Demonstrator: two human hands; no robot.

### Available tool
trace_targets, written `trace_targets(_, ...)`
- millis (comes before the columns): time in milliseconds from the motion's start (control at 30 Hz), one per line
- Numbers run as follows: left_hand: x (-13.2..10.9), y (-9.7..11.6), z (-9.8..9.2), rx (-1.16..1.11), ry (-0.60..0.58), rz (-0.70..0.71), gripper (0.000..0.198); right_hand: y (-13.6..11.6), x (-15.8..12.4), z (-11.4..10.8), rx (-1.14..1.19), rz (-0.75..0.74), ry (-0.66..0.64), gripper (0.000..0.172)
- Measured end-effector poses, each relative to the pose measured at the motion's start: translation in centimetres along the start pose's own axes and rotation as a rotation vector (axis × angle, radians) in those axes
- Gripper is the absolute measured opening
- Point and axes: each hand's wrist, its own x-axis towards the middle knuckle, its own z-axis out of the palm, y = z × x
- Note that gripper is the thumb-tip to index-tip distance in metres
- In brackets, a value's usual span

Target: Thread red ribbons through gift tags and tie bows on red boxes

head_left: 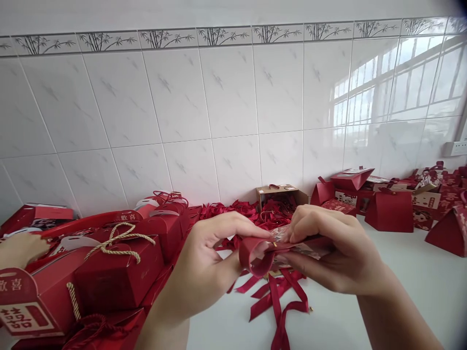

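Fingers [251,232] pinch a folded red piece [257,255] above ribbons [276,297].

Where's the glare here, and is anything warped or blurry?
Head view: window reflection glares on the tiled wall at right; the tile border bows from lens distortion; top right corner is darkened; left hand, right hand and their red ribbon look sharp.

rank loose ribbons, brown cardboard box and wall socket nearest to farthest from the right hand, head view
1. loose ribbons, on the table just below the right hand holding a red folded card.
2. brown cardboard box, behind, against the wall.
3. wall socket, far right, higher up.
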Motion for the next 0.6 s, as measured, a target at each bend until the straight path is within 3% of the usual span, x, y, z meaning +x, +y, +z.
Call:
trace_targets(100,0.13,0.17,0.34,0.055,0.042,0.035,0.014,-0.13,-0.01,0.03,-0.004,-0.005,0.008,0.019)
trace_targets(267,-0.01,0.14,0.61,-0.040,-0.012,-0.064,0.018,-0.26,-0.02,0.05,0.016,0.004,0.021,0.018)
trace_targets(600,-0.09,0.28,0.90,-0.126,-0.017,-0.072,0.018,-0.31,-0.08,0.29,0.026,0.004,0.017,0.022)
